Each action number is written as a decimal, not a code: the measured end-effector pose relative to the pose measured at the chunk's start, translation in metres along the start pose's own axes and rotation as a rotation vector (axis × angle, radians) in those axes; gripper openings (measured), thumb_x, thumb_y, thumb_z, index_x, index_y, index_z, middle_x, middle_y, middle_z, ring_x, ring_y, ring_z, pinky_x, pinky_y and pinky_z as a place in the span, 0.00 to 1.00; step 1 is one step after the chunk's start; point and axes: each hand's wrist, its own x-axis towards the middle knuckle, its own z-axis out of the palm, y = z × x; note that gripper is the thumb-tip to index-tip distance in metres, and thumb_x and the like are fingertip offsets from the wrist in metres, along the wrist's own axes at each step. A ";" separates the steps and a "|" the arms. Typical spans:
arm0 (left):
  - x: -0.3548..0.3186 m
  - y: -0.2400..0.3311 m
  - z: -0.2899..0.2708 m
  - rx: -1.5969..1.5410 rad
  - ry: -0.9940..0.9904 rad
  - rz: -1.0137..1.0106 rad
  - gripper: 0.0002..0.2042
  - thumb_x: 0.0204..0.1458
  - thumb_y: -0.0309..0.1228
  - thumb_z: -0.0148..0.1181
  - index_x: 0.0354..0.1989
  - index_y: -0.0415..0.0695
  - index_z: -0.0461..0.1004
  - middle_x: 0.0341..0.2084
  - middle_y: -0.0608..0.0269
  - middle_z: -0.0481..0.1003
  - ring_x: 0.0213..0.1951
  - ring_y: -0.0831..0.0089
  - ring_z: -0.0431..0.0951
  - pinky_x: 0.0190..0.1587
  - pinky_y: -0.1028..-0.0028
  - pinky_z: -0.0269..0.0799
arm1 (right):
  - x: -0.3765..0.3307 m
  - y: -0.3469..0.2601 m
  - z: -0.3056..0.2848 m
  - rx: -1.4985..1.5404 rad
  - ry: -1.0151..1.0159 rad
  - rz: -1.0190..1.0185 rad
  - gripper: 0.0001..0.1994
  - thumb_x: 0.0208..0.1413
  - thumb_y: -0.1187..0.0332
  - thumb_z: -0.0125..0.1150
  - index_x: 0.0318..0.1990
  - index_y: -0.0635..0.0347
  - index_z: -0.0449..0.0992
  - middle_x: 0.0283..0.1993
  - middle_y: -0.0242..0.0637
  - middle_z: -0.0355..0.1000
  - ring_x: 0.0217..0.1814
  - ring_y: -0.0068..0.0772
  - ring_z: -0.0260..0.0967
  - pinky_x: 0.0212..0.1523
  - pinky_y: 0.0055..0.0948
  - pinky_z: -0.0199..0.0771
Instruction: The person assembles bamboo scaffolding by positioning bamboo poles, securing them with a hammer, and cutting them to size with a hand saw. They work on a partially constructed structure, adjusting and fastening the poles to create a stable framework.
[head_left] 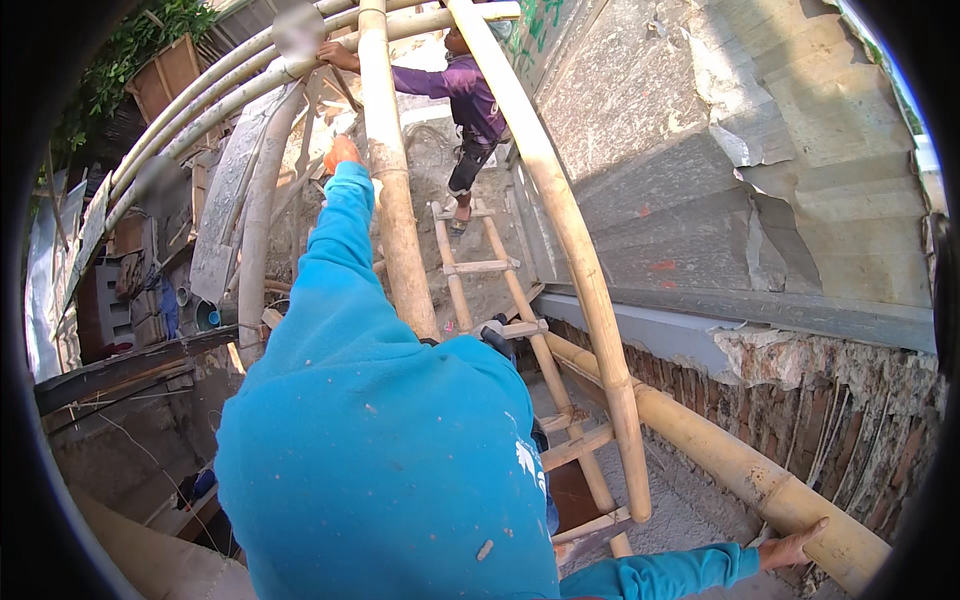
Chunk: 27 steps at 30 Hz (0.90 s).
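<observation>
My right hand [795, 546] is at the lower right, its palm against a thick bamboo pole [770, 485] and its thumb over the top. That pole slopes along the brick wall. My left arm, in a blue sleeve, stretches far forward. My left hand [342, 154] is a small, orange-looking closed shape beside an upright bamboo pole [395, 200]; what it holds, if anything, is hidden. A bamboo ladder [483, 267] runs beside my body, with a dark shoe near one rung. Another long bamboo pole [560, 220] curves down to the right of the ladder.
A co-worker in a purple top [470, 95] stands beyond the ladder, one hand on the bundled bamboo poles [225, 95]. Torn sheet panels [650, 180] line the right side above a broken brick wall [860, 420]. Boards and clutter, including a bucket [208, 316], lie at the left.
</observation>
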 end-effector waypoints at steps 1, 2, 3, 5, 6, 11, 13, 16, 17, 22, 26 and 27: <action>-0.002 0.000 -0.004 0.016 -0.021 0.003 0.24 0.46 0.39 0.62 0.42 0.25 0.77 0.43 0.41 0.80 0.42 0.51 0.80 0.48 0.60 0.73 | 0.003 0.002 -0.002 0.006 -0.013 -0.018 0.43 0.48 0.56 0.77 0.66 0.70 0.60 0.63 0.48 0.67 0.58 0.42 0.70 0.60 0.43 0.75; -0.003 0.003 -0.007 0.029 -0.038 0.008 0.25 0.45 0.39 0.64 0.42 0.25 0.77 0.43 0.42 0.79 0.42 0.52 0.79 0.48 0.60 0.72 | 0.006 0.004 0.000 0.008 -0.015 -0.020 0.43 0.48 0.56 0.77 0.66 0.70 0.60 0.63 0.48 0.67 0.59 0.42 0.70 0.60 0.43 0.75; -0.003 0.004 -0.009 0.045 -0.056 0.013 0.25 0.45 0.39 0.65 0.42 0.25 0.77 0.44 0.42 0.79 0.42 0.53 0.79 0.48 0.60 0.72 | 0.007 0.006 0.000 0.005 -0.011 -0.016 0.43 0.48 0.56 0.77 0.66 0.70 0.60 0.64 0.48 0.66 0.59 0.42 0.70 0.61 0.43 0.74; -0.009 0.009 -0.010 -0.035 -0.075 0.040 0.26 0.45 0.39 0.67 0.45 0.26 0.77 0.42 0.45 0.79 0.42 0.57 0.78 0.48 0.63 0.71 | 0.006 0.009 -0.001 0.000 -0.002 -0.004 0.44 0.48 0.56 0.77 0.66 0.70 0.59 0.64 0.48 0.66 0.59 0.42 0.69 0.61 0.43 0.74; -0.009 0.011 -0.011 -0.074 -0.084 0.054 0.27 0.45 0.39 0.68 0.46 0.26 0.76 0.41 0.46 0.79 0.42 0.58 0.77 0.47 0.64 0.71 | 0.006 0.010 0.000 0.000 0.000 -0.002 0.44 0.48 0.56 0.77 0.66 0.70 0.59 0.64 0.48 0.66 0.59 0.42 0.69 0.61 0.43 0.73; 0.019 0.000 0.001 -0.081 -0.132 0.088 0.34 0.43 0.45 0.71 0.50 0.24 0.74 0.45 0.43 0.77 0.46 0.58 0.75 0.52 0.64 0.69 | 0.005 0.008 0.006 -0.003 0.001 0.002 0.44 0.48 0.55 0.76 0.67 0.70 0.58 0.65 0.48 0.65 0.61 0.43 0.68 0.62 0.43 0.72; 0.016 0.002 0.001 -0.057 -0.157 0.073 0.37 0.42 0.47 0.72 0.51 0.24 0.73 0.49 0.42 0.75 0.48 0.59 0.74 0.54 0.64 0.68 | 0.003 0.008 0.005 -0.012 0.002 0.004 0.45 0.48 0.55 0.76 0.67 0.70 0.58 0.65 0.48 0.64 0.61 0.43 0.68 0.63 0.44 0.71; 0.052 -0.005 0.009 -0.075 -0.167 0.093 0.40 0.42 0.50 0.72 0.53 0.23 0.71 0.53 0.42 0.73 0.52 0.58 0.73 0.57 0.65 0.67 | 0.002 0.008 0.009 0.003 -0.009 0.016 0.45 0.48 0.54 0.76 0.67 0.70 0.58 0.66 0.48 0.64 0.62 0.43 0.67 0.63 0.44 0.71; 0.063 -0.012 0.013 -0.084 -0.150 0.137 0.42 0.42 0.52 0.71 0.54 0.23 0.70 0.52 0.41 0.74 0.52 0.56 0.74 0.57 0.66 0.67 | 0.002 0.008 0.011 0.007 -0.009 0.018 0.45 0.48 0.54 0.76 0.67 0.70 0.57 0.66 0.48 0.63 0.62 0.43 0.67 0.63 0.44 0.70; 0.103 -0.032 0.018 -0.037 -0.202 0.126 0.47 0.40 0.50 0.74 0.60 0.22 0.62 0.56 0.39 0.71 0.55 0.53 0.72 0.60 0.67 0.66 | 0.001 0.002 0.010 0.012 -0.021 0.028 0.46 0.48 0.54 0.76 0.68 0.70 0.57 0.67 0.48 0.62 0.63 0.43 0.66 0.64 0.44 0.69; 0.136 -0.030 0.004 -0.188 -0.254 0.066 0.48 0.38 0.46 0.77 0.61 0.24 0.61 0.58 0.40 0.69 0.57 0.57 0.71 0.60 0.65 0.66 | -0.001 0.010 0.011 0.020 -0.039 0.057 0.46 0.48 0.53 0.76 0.68 0.70 0.56 0.68 0.48 0.61 0.64 0.43 0.65 0.65 0.45 0.68; 0.113 -0.033 0.006 -0.207 -0.230 0.087 0.48 0.38 0.47 0.78 0.61 0.24 0.61 0.59 0.41 0.68 0.57 0.57 0.71 0.60 0.64 0.66 | -0.007 0.003 0.000 -0.010 -0.022 0.051 0.46 0.48 0.53 0.76 0.68 0.70 0.56 0.68 0.48 0.61 0.64 0.43 0.65 0.65 0.45 0.68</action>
